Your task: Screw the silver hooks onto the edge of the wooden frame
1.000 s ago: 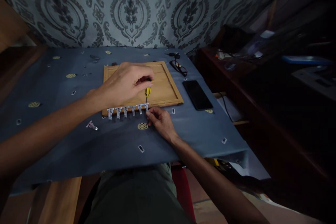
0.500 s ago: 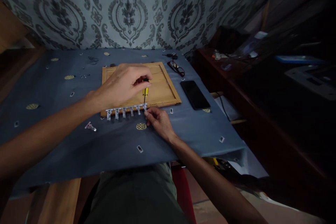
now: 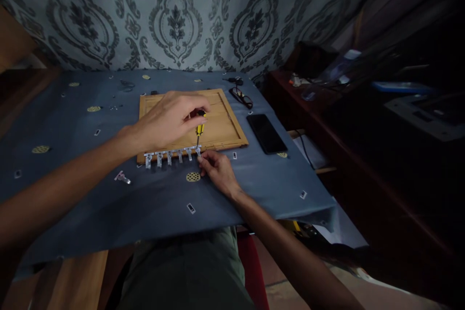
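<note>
My left hand (image 3: 169, 118) grips a small yellow-handled screwdriver (image 3: 199, 130), held upright with its tip down on the rightmost of several small metal brackets (image 3: 170, 155). These brackets line the near edge of a framed wooden panel (image 3: 225, 126) lying on a blue cloth. My right hand (image 3: 217, 169) rests on the cloth just below, its fingertips pinching that rightmost bracket.
A loose metal bracket (image 3: 121, 178) lies on the blue cloth (image 3: 109, 203) to the left. A black phone (image 3: 266, 133) and a pair of glasses (image 3: 241, 97) lie right of the panel. A dark cluttered side table (image 3: 327, 106) stands further right. A patterned wall rises behind.
Both hands stay on the rightmost bracket with the screwdriver on it. Only the view has shifted slightly; nothing else has visibly moved.
</note>
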`<state>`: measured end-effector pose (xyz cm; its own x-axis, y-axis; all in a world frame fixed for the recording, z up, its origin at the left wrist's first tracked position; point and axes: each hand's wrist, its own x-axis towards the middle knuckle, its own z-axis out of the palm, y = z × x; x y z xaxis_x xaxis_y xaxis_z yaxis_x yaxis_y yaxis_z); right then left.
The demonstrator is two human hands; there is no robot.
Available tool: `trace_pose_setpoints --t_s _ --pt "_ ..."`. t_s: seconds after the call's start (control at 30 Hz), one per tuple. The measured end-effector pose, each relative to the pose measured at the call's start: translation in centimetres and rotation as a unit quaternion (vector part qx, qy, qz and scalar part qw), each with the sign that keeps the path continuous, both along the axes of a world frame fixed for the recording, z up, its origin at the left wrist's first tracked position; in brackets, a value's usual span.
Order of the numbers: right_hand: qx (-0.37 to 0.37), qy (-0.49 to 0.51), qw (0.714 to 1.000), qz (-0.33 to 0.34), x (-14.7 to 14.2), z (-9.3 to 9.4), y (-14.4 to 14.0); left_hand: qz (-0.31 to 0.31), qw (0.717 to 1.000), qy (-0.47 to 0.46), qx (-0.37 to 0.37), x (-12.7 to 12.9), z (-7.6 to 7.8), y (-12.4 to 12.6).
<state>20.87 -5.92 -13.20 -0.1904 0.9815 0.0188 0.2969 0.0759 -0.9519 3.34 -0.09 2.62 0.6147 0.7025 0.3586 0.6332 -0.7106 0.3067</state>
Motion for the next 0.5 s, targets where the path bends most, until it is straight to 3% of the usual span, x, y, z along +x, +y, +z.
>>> trace_pose_setpoints --t_s 0.2,0.5 --pt "0.006 -0.003 1.0 -0.001 0.02 0.11 -0.09 0.003 0.999 0.025 0.048 -0.08 -0.5 0.3" --pt "-0.001 0.0 1.0 0.001 0.09 0.33 -0.12 -0.017 0.999 0.04 0.028 -0.55 -0.09 0.62"
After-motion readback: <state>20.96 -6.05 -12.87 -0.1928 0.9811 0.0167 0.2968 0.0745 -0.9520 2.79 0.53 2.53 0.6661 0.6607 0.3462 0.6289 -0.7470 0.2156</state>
